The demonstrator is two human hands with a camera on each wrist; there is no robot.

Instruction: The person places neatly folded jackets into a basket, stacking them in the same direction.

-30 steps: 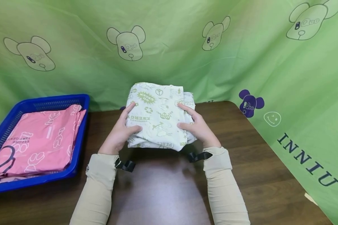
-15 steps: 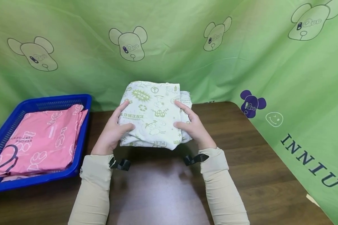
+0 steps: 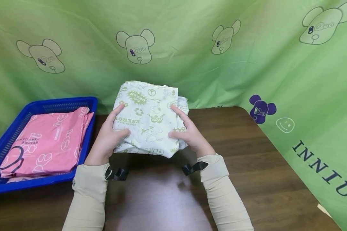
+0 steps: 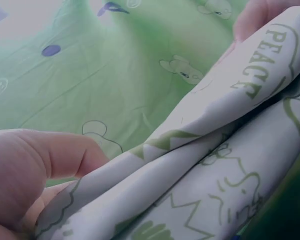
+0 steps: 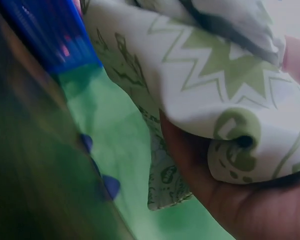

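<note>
Between my two hands is a folded white cloth (image 3: 147, 118) with green print, held up over the table in the head view. My left hand (image 3: 107, 138) grips its left edge, thumb on the top face. On the opposite edge my right hand (image 3: 189, 133) holds it the same way, with a looser layer sticking out beside the fingers. The left wrist view shows the cloth's stacked folds (image 4: 175, 155) next to the left thumb (image 4: 55, 155). In the right wrist view a rolled fold of the cloth (image 5: 215, 90) lies in the right hand (image 5: 230, 210). Fingers beneath the cloth are mostly hidden.
A blue plastic basket (image 3: 88, 138) with a folded pink cloth (image 3: 49, 141) in it stands at the left of the brown wooden table (image 3: 237, 179). A green printed curtain (image 3: 185, 41) hangs behind the table and along its right side.
Both hands and the white cloth have moved left, closer to the blue basket. The grip looks the same. The whole head view has shifted slightly, with the basket and curtain appearing further right.
</note>
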